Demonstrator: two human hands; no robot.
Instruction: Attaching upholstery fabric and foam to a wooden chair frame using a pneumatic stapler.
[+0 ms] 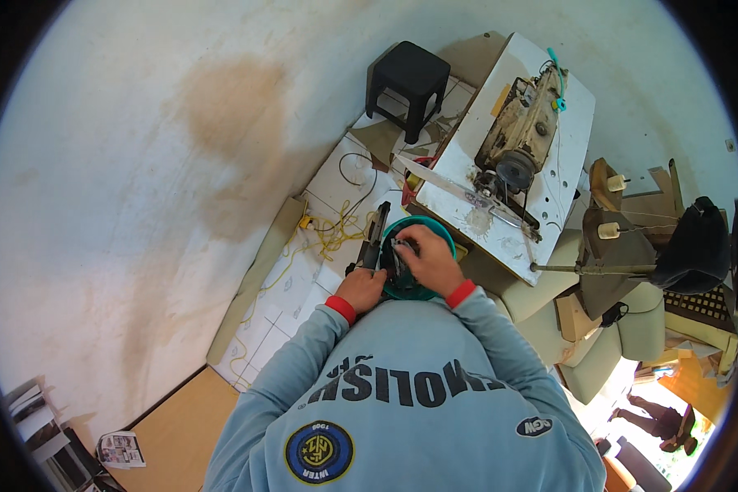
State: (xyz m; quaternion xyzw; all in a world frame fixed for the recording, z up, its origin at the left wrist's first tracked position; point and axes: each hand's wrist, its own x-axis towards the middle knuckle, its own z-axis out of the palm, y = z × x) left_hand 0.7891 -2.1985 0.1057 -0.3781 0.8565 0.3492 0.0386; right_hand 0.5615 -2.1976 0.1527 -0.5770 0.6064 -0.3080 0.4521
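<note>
In front of my belly is a round teal bucket [445,231] with dark items inside it. My left hand [364,289] is closed at the bucket's left side, around the lower end of a long dark metal-looking part [375,233] that stands up past the rim. Over the bucket's opening, my right hand [431,259] has its thumb and fingers pinched together beside the dark pieces. Whatever lies between those fingertips is too small and dark to name.
A white table [477,217] bearing a worn sewing machine [523,131] stands at right. Behind it is a black stool [407,78]. Yellow cord [334,235] lies tangled on the tiled floor. A thread stand [599,269] and sofa are at right; a person [672,428] is at far lower right.
</note>
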